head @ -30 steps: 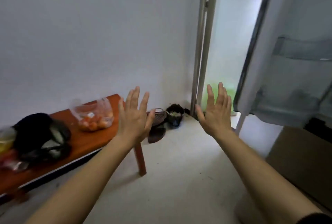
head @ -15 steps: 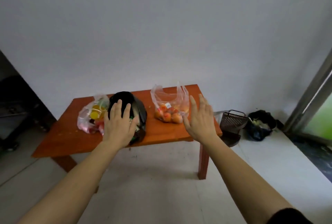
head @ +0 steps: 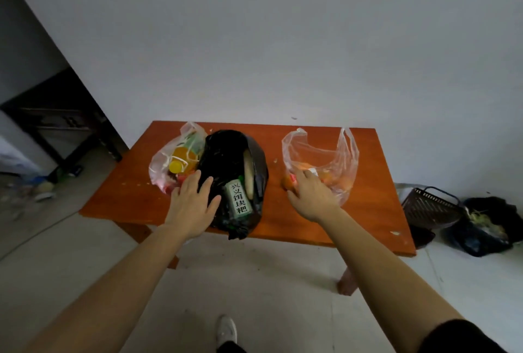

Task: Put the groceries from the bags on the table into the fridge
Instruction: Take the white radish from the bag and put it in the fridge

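Three bags sit on the low orange-brown table [head: 376, 211]. At the left is a clear bag [head: 167, 163] holding an orange-juice bottle with a yellow cap. In the middle is a black bag [head: 226, 154] with a green labelled package showing. At the right is a clear bag of orange-red fruit [head: 331, 163]. My left hand [head: 192, 202] hovers flat with fingers spread over the near left side of the black bag. My right hand [head: 311, 197] reaches with spread fingers against the near side of the fruit bag. Neither hand holds anything.
A dark basket [head: 430, 205] and a black rubbish bag [head: 486, 228] stand on the floor right of the table. Dark furniture [head: 65, 126] and clutter fill the left. My white shoe [head: 226, 330] is on the pale floor. No fridge is in view.
The view has swung left from the doorway to the table and come closer. Both hands, raised and open before, have dropped towards the bags, the left to the black one, the right to the fruit bag.
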Available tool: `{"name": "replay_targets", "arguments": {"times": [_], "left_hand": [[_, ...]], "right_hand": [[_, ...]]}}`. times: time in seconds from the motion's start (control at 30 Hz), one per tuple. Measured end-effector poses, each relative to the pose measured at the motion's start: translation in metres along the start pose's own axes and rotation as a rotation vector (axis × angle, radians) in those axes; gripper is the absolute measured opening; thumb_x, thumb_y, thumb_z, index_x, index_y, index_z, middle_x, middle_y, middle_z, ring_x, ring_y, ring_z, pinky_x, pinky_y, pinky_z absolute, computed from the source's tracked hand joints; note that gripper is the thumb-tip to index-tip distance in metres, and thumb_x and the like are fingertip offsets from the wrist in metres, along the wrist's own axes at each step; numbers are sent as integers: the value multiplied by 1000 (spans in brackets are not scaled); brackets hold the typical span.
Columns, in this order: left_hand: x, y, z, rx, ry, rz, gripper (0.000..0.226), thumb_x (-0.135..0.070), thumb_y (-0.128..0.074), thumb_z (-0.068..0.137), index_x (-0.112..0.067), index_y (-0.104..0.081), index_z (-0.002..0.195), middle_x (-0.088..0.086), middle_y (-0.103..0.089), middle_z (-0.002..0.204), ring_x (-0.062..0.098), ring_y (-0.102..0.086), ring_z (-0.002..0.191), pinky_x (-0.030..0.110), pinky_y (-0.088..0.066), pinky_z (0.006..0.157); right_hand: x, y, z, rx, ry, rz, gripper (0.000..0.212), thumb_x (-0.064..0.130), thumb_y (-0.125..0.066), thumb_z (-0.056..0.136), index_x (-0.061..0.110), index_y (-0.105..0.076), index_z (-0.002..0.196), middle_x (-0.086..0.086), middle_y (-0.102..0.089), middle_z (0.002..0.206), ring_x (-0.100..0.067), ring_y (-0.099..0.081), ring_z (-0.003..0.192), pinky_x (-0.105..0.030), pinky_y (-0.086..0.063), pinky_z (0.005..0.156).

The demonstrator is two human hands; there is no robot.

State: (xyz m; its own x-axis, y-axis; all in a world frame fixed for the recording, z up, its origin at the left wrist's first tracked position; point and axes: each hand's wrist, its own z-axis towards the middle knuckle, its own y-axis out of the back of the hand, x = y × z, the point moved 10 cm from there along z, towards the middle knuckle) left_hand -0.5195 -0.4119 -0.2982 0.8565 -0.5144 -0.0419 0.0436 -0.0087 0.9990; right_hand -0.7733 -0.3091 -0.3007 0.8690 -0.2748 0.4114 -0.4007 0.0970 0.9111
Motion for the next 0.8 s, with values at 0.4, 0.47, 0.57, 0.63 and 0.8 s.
{"name": "replay_targets", "arguments": {"times": [0.4, 0.47, 0.57, 0.63, 0.8], "left_hand": [[34, -111, 146, 367, -230, -209, 59, -41, -39, 104, -16, -25, 155, 8, -14, 164, 27, -15, 150, 42, -27, 118], [35, -131, 170, 436, -305, -236, 57, -38, -40, 104, -16, -25, 155, 8, -16, 163, 29, -19, 148, 41, -29, 117], [32, -161, 195, 525, -416, -247, 57, -36, -40, 104, -18, -25, 155, 8, -18, 162, 30, -23, 146, 42, -32, 116], [30, -182, 206, 578, -464, -235, 58, -37, -41, 104, -19, -22, 156, 8, -19, 162, 30, -24, 146, 44, -33, 115], [39, -231, 216, 699, -465, -237, 61, -39, -44, 101, -19, -22, 154, 8, -21, 160, 33, -31, 141, 46, -39, 109]], "right_hand": [[48, -122, 138, 275, -117, 287, 43, 17, -47, 102, 12, -51, 144, -13, -59, 139, -30, -55, 128, -30, -44, 100], [50, -147, 158, 312, -203, 295, 47, 20, -48, 102, 10, -45, 147, -16, -53, 144, -33, -50, 133, -35, -41, 107], [40, -182, 172, 348, -391, 234, 62, 32, -54, 99, 8, -32, 151, -20, -40, 145, -39, -43, 134, -42, -39, 108], [28, -202, 172, 379, -530, 192, 67, 38, -56, 97, 7, -27, 149, -20, -37, 142, -41, -39, 133, -45, -38, 107], [7, -246, 169, 522, -758, 268, 88, 49, -58, 94, 11, -9, 156, -19, -31, 152, -39, -37, 138, -45, -40, 108]]}}
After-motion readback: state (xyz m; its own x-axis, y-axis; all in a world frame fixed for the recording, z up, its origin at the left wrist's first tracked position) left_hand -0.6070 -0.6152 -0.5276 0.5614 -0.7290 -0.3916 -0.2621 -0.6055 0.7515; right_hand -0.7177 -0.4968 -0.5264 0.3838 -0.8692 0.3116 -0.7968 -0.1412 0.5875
